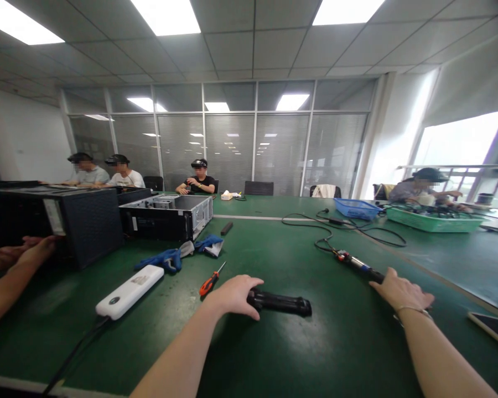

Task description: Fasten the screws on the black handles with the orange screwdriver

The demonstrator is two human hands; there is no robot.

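Observation:
My left hand is closed around the left end of a black, handle-shaped casing, which lies low over the green table. Its thumb and forefinger show on either side of that end. On the right, my right hand grips the black near end of a slim corded tool with a metal middle and a blue band. Red parts and wires lie bare at the tool's far end, where a black cable runs off. An orange-and-black screwdriver rests just beyond my left wrist.
A white power strip, blue work gloves and computer cases stand left, with another person's hands at one case. Blue and green baskets sit back right. A phone-like slab lies right. Several people sit around.

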